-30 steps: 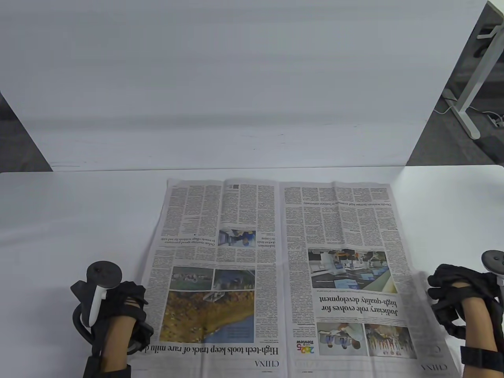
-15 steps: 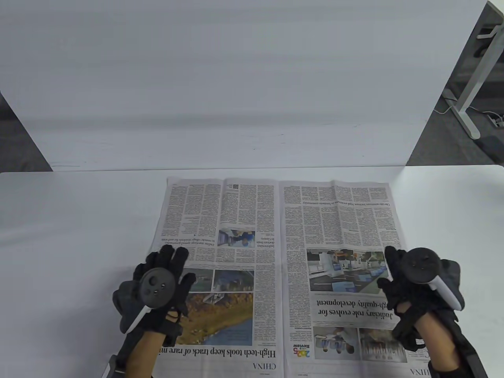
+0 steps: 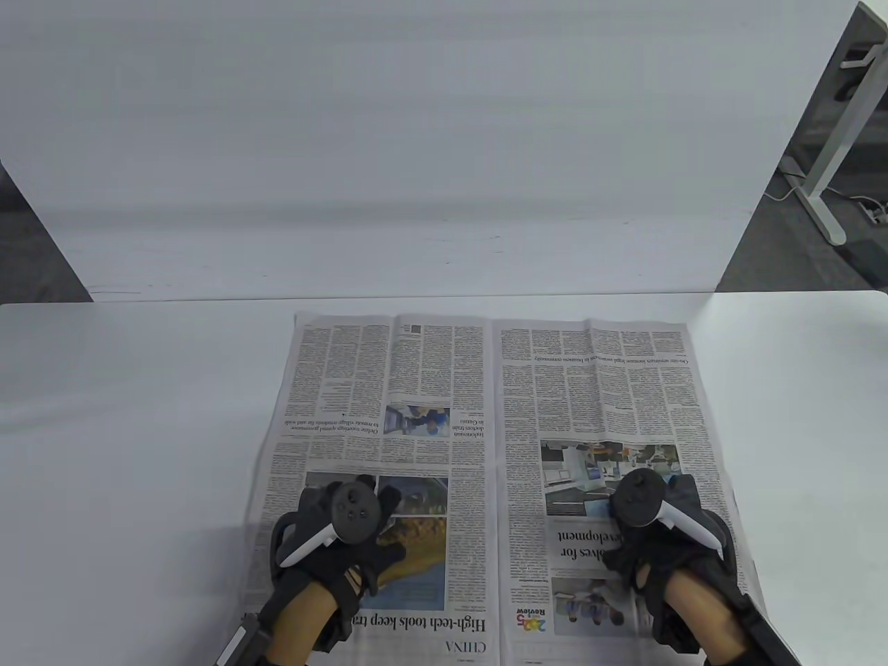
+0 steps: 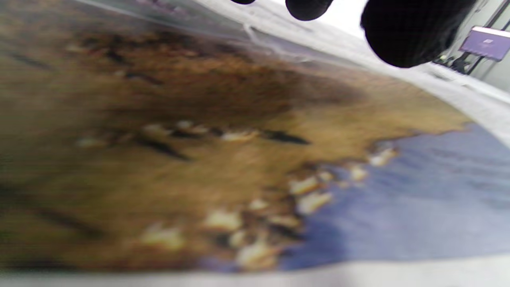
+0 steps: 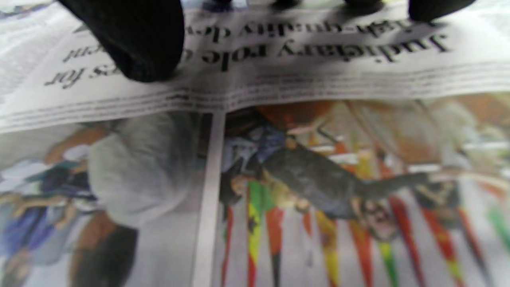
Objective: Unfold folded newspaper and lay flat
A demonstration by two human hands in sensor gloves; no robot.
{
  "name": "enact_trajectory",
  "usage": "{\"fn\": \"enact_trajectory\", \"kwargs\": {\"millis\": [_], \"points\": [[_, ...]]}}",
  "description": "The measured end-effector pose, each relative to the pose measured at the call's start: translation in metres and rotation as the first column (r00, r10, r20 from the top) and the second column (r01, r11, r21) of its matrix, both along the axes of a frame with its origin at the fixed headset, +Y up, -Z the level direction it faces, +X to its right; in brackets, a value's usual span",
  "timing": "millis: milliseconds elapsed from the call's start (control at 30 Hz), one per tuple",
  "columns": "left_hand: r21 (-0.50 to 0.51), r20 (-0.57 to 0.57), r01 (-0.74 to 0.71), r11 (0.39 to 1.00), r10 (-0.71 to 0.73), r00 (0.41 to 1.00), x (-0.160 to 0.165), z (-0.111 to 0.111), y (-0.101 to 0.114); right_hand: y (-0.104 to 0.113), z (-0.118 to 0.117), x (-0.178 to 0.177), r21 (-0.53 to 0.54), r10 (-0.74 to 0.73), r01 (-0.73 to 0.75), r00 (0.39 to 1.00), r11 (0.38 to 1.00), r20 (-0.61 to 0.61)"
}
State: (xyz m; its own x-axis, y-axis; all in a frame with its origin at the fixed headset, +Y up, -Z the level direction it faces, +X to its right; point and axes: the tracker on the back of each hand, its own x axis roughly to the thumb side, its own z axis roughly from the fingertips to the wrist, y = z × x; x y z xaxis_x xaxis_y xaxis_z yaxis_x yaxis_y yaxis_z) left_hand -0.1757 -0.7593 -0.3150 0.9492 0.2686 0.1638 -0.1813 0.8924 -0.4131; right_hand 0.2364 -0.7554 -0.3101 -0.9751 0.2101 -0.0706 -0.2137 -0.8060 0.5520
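The newspaper [image 3: 485,388] lies unfolded on the white table [image 3: 125,388], two pages side by side with a centre crease. My left hand [image 3: 347,548] rests palm down on the left page, over the yellow-brown photo. My right hand [image 3: 659,555] rests palm down on the right page, over the headline. In the left wrist view the photo [image 4: 239,159] fills the frame and the fingertips [image 4: 406,36] hang just over it. In the right wrist view the fingertips [image 5: 139,44] touch the headline on a slightly rippled page [image 5: 279,179]. Neither hand grips anything.
A white backboard [image 3: 416,173] stands along the table's far edge. A white desk leg [image 3: 832,139] stands on the floor at the far right. The newspaper's near edge reaches the bottom of the table view.
Both hands came in from beside the paper's outer edges and turned palm down onto the pages. Since half a second ago they have slid inward and a little nearer me.
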Motion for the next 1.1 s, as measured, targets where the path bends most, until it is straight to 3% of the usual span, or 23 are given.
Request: {"fn": "enact_trajectory", "kwargs": {"millis": [267,533,733,867,1100], "points": [[-0.057,-0.064,-0.011,0.998,0.007,0.998,-0.010,-0.007,-0.009,-0.013,-0.011,0.005,0.033,0.003,-0.004,1.000,0.999,0.031],[-0.050,-0.103,0.010,0.999,-0.016,0.995,-0.010,-0.027,-0.012,-0.016,-0.029,0.005,0.027,-0.028,0.026,0.997,0.999,0.074],[-0.016,-0.110,-0.001,1.000,-0.001,0.994,-0.005,-0.027,-0.006,-0.011,-0.028,0.000,0.047,-0.021,0.018,0.998,0.999,0.059],[0.065,0.029,0.004,0.998,-0.006,1.000,0.034,-0.007,0.008,-0.001,-0.009,-0.035,0.098,-0.044,0.049,0.998,0.994,-0.046],[0.096,0.238,0.095,0.991,-0.116,0.964,0.103,0.025,0.009,-0.003,0.026,-0.107,0.156,-0.001,0.047,0.959,0.987,-0.282]]}}
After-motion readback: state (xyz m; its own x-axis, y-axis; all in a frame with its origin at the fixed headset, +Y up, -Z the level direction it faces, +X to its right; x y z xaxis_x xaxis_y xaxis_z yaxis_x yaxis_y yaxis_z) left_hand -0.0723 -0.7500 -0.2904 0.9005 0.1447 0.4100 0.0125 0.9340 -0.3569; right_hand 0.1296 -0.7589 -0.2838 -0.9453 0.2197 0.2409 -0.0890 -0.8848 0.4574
